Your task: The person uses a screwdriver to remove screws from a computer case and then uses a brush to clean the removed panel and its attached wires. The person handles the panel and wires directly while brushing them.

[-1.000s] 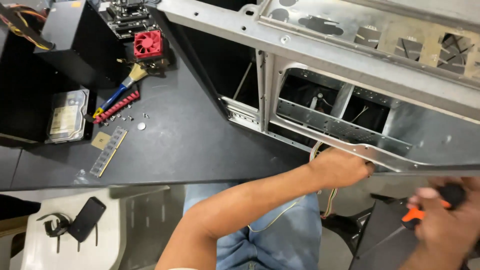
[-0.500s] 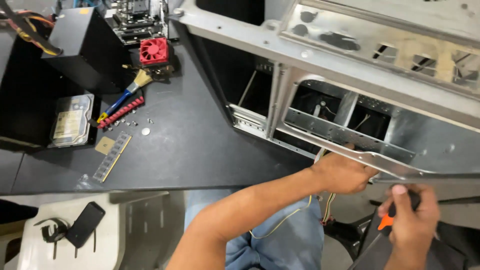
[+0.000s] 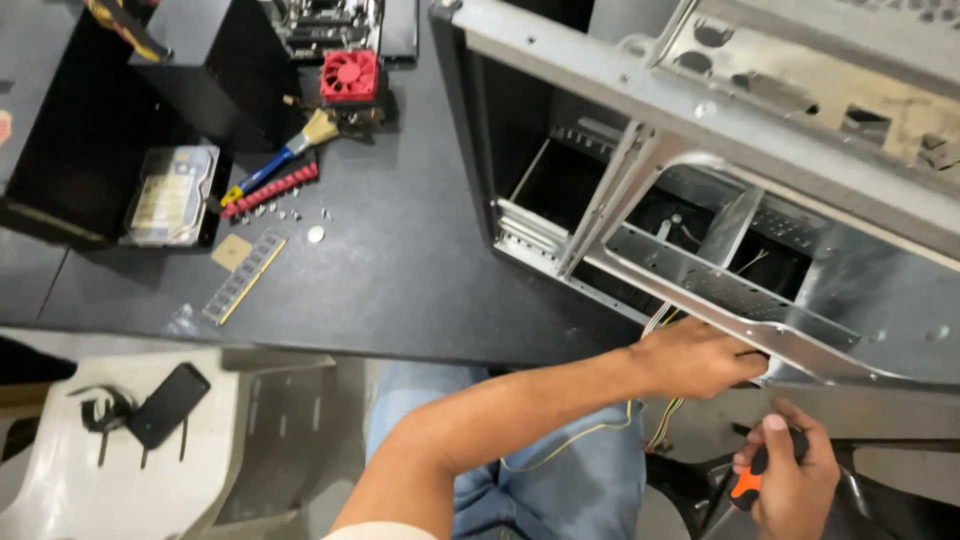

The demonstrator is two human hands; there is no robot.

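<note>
Orange and black, the screwdriver (image 3: pixel 752 478) sits gripped in the right hand (image 3: pixel 790 480) at about five o'clock in the view, the fingers curled shut round its handle and the thumb laid along the top. Its long axis runs from seven o'clock up toward one o'clock; the tip is hidden, so I cannot tell exactly where it points. Just above it, at about eleven o'clock from that hand and close but apart, the left hand (image 3: pixel 695 355) closes over the lower edge of the grey metal computer case (image 3: pixel 800 170), fingers hooked under the perforated drive bay rail (image 3: pixel 720 290). The left hand is the nearer of the two to the case, touching it; the right hangs below the rim. Thin coloured wires (image 3: pixel 662 425) dangle from the case beside the left wrist.

Farther out, at nine o'clock, a dark phone (image 3: pixel 168 405) lies on a pale stool (image 3: pixel 200 480). On the black table (image 3: pixel 400 270) toward ten o'clock lie a memory stick (image 3: pixel 243 277), a hard drive (image 3: pixel 170 195), a blue-handled brush (image 3: pixel 280 160) and a red fan (image 3: pixel 350 76).

Against half a second earlier, the right hand sits a little higher and nearer the case rim, while the left keeps its hold at the same spot.
</note>
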